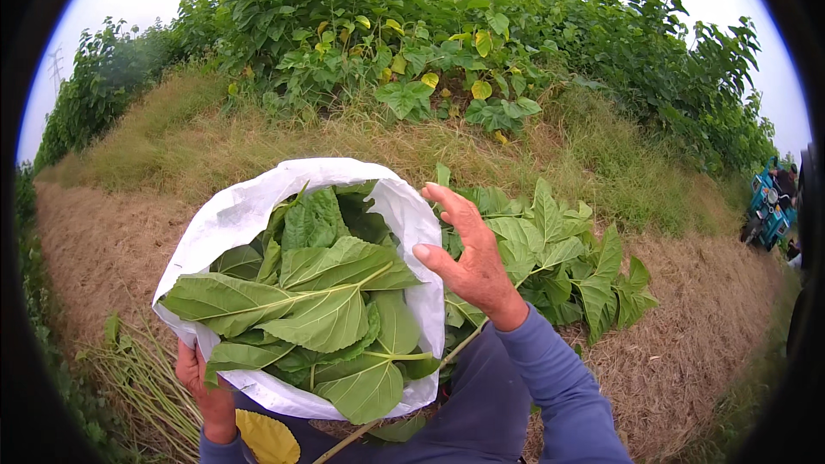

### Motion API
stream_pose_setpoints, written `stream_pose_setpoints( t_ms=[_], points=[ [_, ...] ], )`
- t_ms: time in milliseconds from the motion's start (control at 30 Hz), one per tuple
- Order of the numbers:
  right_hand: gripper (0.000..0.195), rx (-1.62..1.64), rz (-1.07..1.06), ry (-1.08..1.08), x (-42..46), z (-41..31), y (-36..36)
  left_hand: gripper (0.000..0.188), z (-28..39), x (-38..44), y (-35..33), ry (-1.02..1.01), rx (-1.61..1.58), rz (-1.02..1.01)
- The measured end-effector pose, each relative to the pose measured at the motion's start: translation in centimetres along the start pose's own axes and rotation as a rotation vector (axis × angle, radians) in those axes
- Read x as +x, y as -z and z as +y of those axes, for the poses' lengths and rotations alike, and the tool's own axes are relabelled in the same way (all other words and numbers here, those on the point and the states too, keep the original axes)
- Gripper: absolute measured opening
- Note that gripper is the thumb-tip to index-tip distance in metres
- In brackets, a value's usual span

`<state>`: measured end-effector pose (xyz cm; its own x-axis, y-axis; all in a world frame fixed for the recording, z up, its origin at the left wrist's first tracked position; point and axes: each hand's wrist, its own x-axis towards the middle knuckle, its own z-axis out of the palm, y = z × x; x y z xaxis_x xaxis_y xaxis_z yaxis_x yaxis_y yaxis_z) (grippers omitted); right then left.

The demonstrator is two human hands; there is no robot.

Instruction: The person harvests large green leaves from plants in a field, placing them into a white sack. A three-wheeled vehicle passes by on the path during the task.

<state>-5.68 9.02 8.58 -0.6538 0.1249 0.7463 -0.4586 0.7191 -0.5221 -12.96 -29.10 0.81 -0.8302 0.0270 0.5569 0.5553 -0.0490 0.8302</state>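
Note:
In front of me a white woven plastic sack (242, 200) gapes wide, filled up to its rim with large green leaves (322, 309). My left hand (205, 380) grips the sack's rim at the lower left, its thumb partly hidden by plastic and leaf. Just off the right side of the rim is my right hand (467, 258), fingers spread and nothing in them. Behind that hand, leafy cut branches (554, 251) lie on the ground, and one bare stem (465, 343) passes beneath the sack. A yellow leaf (267, 436) shows by my left wrist.
Stripped stems (145, 377) lie in a bundle at the lower left. Dry cut grass (689, 328) covers the ground. Beyond a grassy bank (213, 135) stand dense leafy bushes (412, 32). A blue three-wheeled vehicle (767, 206) is at far right, with a person partly visible beside it.

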Motion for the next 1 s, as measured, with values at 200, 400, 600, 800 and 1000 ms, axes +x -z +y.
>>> stream_pose_setpoints(
  t_ms=[200,400,600,800,1000],
  points=[
    [0.089,0.528,-0.089,-0.571,-0.5,4.4,-0.8,0.036,-0.8,0.0,0.8,-0.025,0.124,-0.062],
    [0.031,0.787,-0.095,-0.572,-0.6,8.0,-8.0,0.037,1.9,-0.5,-1.5,0.05,0.326,-0.1],
    [0.031,0.966,-0.052,-0.488,-4.6,6.0,-11.2,0.039,2.5,-2.2,-3.2,0.217,0.378,-0.179],
    [0.029,1.044,-0.004,-0.442,-3.9,0.8,-10.8,0.041,2.5,-2.5,-3.8,0.275,0.36,-0.234],
    [0.022,0.968,-0.194,-0.391,-3.9,-6.9,-8.9,0.043,2.1,-2.7,-3.2,0.322,0.341,-0.253]
  ],
)
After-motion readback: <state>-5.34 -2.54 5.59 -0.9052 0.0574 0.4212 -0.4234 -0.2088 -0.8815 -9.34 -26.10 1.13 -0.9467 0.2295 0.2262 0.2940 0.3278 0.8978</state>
